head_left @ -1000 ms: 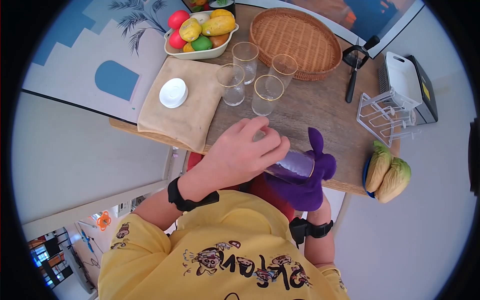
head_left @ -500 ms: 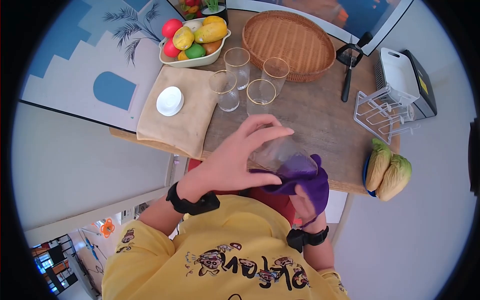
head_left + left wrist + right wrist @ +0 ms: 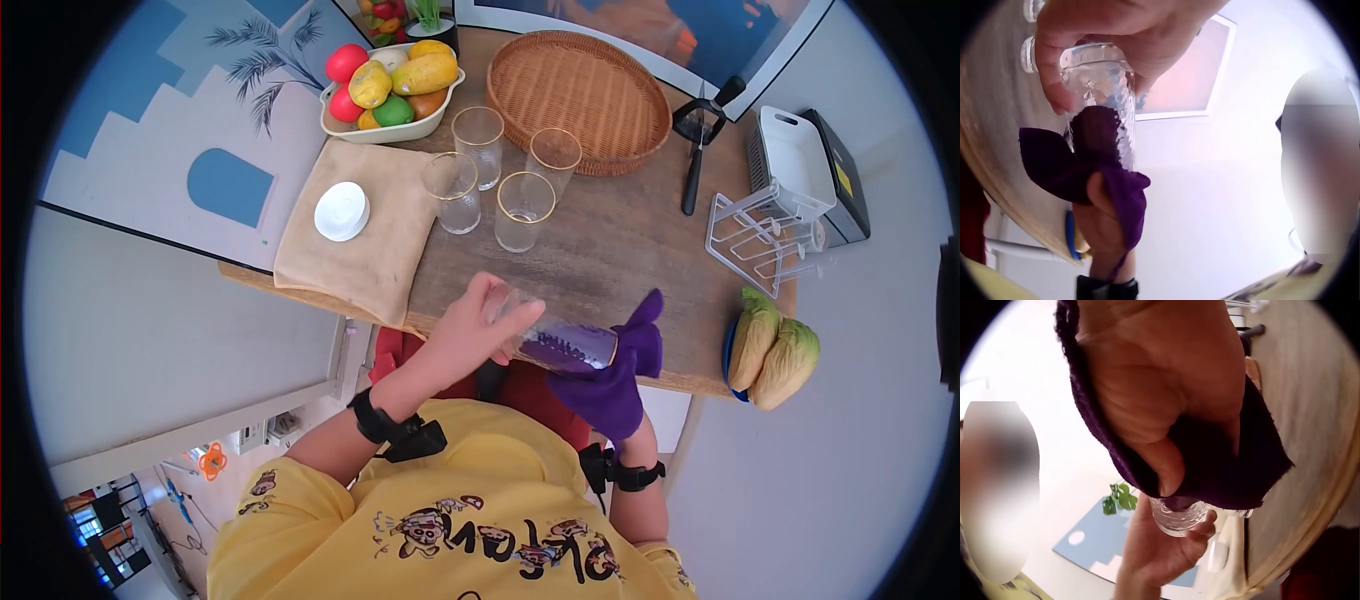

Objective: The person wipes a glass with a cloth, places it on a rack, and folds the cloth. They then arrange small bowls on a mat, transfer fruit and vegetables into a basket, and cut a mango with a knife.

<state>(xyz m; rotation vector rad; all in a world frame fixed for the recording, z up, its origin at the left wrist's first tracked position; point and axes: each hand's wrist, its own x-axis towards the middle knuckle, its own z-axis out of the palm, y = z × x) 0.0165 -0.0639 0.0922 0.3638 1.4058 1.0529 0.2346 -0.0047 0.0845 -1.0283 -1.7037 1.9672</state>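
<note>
On its side above the table's front edge is a clear glass [image 3: 568, 346] with a gold rim. My left hand [image 3: 455, 340] grips its base end, thumb and fingers on opposite sides in the left wrist view. A purple cloth [image 3: 612, 395] covers most of my right hand [image 3: 1099, 222] and goes into the glass's mouth. In the right wrist view, the thumb of my right hand [image 3: 1172, 387] presses the cloth by the rim; its other fingers are largely hidden. Several gold-rimmed glasses [image 3: 525, 212] stand upright beyond my hands.
A white round dish [image 3: 342, 211] rests on a folded beige cloth [image 3: 385, 255] at the left. Behind are a fruit bowl [image 3: 395, 130] and a wicker tray [image 3: 580, 100]. A peeler-like black tool [image 3: 692, 180], white rack [image 3: 745, 250] and cabbages [image 3: 775, 350] are at the right.
The glass has turned between my hands and lies more level than half a second ago. My left hand has moved down and its fingers have closed in around the base.
</note>
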